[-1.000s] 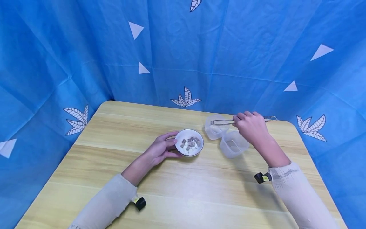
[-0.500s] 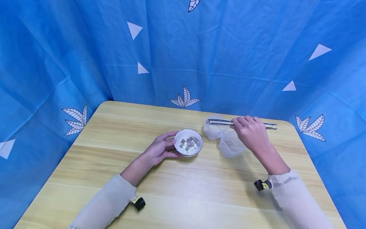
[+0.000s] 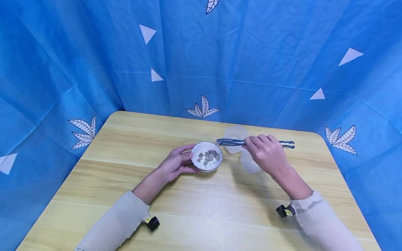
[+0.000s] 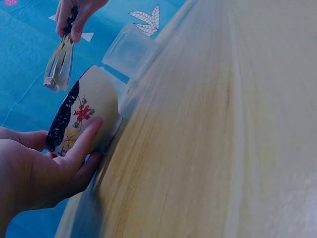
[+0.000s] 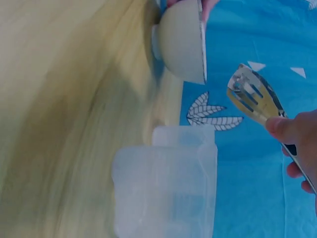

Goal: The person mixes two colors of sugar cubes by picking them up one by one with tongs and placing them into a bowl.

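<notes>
My left hand (image 3: pixel 174 163) grips the near-left side of a small white bowl (image 3: pixel 196 148), fingers spread round its wall. Several brown and white cubes (image 3: pixel 208 156) lie inside the bowl. A dark rim band and a red flower show on the bowl (image 4: pixel 96 94) in the left wrist view. My right hand (image 3: pixel 267 151) holds metal food tongs (image 3: pixel 230 142) about mid-length, above the translucent containers. The slotted ends of the tongs (image 5: pixel 252 94) hang in the air beside the bowl's right rim. Whether something small sits between their tips I cannot tell.
Two translucent plastic containers stand right of the bowl: a far one (image 3: pixel 233 132) and a nearer one (image 3: pixel 247 164), partly hidden by my right hand. The wooden table (image 3: pixel 201 216) ends at a blue patterned curtain (image 3: pixel 267 62).
My right hand has brought the tongs out of the far container, then left and toward the bowl. The left hand and bowl have stayed in place.
</notes>
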{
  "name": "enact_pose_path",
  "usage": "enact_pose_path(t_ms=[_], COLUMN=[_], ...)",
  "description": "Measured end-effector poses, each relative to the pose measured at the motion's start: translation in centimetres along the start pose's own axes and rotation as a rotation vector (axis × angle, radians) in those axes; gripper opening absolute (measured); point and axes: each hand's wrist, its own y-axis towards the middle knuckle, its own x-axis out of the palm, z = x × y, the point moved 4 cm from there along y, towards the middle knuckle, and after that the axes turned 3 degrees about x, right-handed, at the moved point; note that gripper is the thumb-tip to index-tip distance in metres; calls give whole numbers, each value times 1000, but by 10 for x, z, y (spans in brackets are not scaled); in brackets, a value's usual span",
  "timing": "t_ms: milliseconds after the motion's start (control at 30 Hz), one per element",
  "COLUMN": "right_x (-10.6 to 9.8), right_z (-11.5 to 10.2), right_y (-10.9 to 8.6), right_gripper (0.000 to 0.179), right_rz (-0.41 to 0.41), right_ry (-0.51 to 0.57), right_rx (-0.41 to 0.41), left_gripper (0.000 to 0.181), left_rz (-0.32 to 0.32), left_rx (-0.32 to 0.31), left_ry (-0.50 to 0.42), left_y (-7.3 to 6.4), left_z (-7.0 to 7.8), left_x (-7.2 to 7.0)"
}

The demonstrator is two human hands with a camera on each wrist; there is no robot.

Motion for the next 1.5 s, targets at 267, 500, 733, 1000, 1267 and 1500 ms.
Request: enact_pose_path(t_ms=[267, 500, 733, 1000, 1267, 1500], right_x=[2, 6, 8, 7, 12, 11], right_z=[-14, -25, -31, -33, -34, -34], right_y=[-1, -3, -4, -3, -7, -7], right_gripper=[20, 27, 31, 27, 33, 37], right_rz=[-3, -8, -37, -40, -80, -160], right_ry=[-8, -65, -106, -112, -114, -124], right_rx=[-51, -116, -130, -126, -120, -106], left_gripper=[51, 50, 48, 50, 49, 49], left_rz=[8, 2, 9, 15, 20, 23], left_rx=[-6, -3, -13, -9, -14, -3], left_ry=[-5, -3, 6, 10, 12, 30], left_y=[1, 1, 1, 1, 0, 1], left_z=[-1, -1, 0, -1, -1, 0], left_x=[-1, 0, 0, 0, 0, -1])
